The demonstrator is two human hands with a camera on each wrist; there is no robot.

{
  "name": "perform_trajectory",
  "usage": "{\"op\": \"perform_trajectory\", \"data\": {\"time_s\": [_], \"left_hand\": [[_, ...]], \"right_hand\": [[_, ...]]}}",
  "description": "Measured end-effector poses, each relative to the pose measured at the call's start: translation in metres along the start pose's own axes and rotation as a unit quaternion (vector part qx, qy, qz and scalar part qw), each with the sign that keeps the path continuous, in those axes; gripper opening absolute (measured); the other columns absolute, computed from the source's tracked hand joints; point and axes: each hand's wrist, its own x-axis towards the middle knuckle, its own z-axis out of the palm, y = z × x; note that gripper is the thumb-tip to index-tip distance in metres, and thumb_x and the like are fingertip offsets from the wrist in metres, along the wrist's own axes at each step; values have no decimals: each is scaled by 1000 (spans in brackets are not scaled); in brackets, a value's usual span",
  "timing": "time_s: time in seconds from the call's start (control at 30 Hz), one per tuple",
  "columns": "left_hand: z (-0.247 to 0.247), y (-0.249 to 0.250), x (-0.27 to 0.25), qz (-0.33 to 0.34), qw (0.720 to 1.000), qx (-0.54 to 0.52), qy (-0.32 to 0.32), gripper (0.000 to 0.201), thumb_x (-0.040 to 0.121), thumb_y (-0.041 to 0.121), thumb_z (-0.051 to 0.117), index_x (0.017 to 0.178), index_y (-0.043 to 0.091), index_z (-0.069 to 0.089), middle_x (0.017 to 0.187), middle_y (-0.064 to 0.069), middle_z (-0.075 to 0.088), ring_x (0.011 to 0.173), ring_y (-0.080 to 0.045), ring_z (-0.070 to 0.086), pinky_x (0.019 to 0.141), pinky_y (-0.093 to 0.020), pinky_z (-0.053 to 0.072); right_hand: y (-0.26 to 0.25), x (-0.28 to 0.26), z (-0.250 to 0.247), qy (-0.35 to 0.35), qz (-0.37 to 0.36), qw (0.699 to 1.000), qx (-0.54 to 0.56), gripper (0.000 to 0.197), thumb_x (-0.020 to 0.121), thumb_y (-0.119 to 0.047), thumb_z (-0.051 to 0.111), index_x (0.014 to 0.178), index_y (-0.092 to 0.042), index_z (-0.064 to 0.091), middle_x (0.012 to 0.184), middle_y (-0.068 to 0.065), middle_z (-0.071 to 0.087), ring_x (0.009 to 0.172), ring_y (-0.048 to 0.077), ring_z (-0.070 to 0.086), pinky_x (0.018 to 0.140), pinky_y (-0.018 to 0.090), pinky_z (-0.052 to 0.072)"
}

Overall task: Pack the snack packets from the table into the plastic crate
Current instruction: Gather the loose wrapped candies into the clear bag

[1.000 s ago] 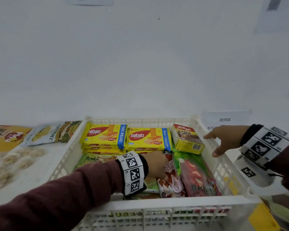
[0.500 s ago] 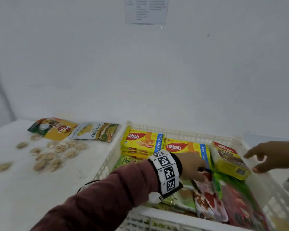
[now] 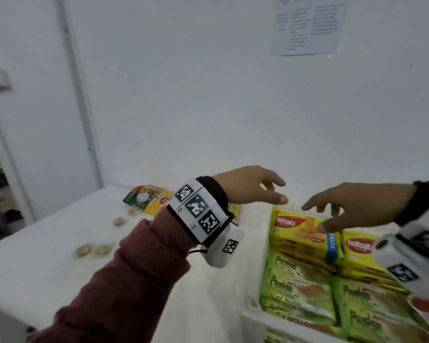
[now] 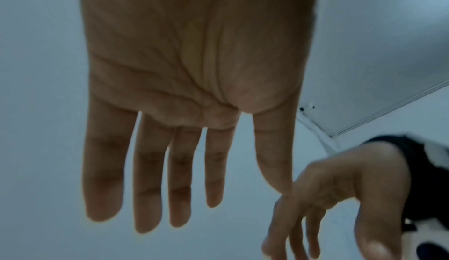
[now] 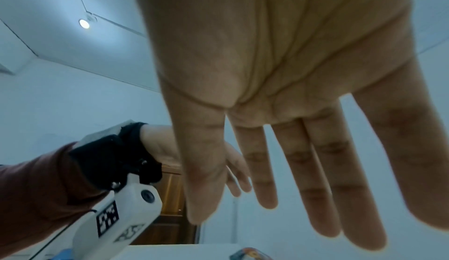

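Observation:
The white plastic crate [image 3: 252,309] sits at the lower right of the head view, holding yellow Nabati wafer packs [image 3: 300,232] and green Pandan packets [image 3: 297,293]. My left hand [image 3: 255,190] hovers empty above the table left of the crate, fingers straight and spread [image 4: 148,177]. My right hand [image 3: 342,209] reaches in from the right over the Nabati packs, fingers extended [image 5: 303,177] and holding nothing. A green-and-yellow snack packet [image 3: 146,198] lies on the table beyond my left wrist, partly hidden by it.
Several small round biscuits [image 3: 94,250] lie loose on the white table [image 3: 35,263] left of my arm. A white wall with a printed sheet [image 3: 307,24] rises behind. The table's left edge drops off near a doorway.
My left hand has come up out of the crate and now hovers over the table. The right hand moved left over the wafer packs. The view swung left and up.

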Motion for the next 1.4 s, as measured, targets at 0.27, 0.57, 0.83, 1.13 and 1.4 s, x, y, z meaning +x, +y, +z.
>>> {"op": "perform_trajectory", "data": {"time_s": [0.27,0.57,0.83,1.13,1.4], "left_hand": [[-40,-163,-80,-172,983,58,-21,59,90,41,54,142,24,32,147,0,35,135,-17,33,107,-29,27],[-48,-315,-152,-355,928,67,-91,95,79,36,71,149,18,8,154,-9,15,142,-24,20,114,-34,22],[-30,-381,-179,-451,877,77,-150,86,71,36,78,140,19,29,141,-9,35,121,-28,50,97,-34,42],[-3,-409,-161,-457,876,40,-146,92,66,34,81,138,21,26,138,-7,30,121,-30,46,97,-40,43],[2,-416,-148,-434,885,49,-163,91,67,42,79,138,26,25,135,-7,33,122,-28,42,96,-42,41]], "right_hand": [[-164,106,-43,9,-86,996,1,57,90,-44,53,140,-23,36,137,3,45,111,17,48,91,23,35],[-274,229,-40,-57,-99,993,3,64,94,-41,48,147,-14,24,151,7,28,137,23,30,107,34,30],[-315,312,4,-70,-121,982,125,78,87,-39,61,148,-22,16,155,2,21,141,20,25,113,33,21],[-336,416,13,-65,-142,979,130,86,84,-50,60,149,-27,8,158,6,7,145,26,5,118,43,10],[-351,460,11,-99,-165,981,7,76,86,-56,52,148,-33,15,156,11,7,143,34,8,115,46,11]]}}
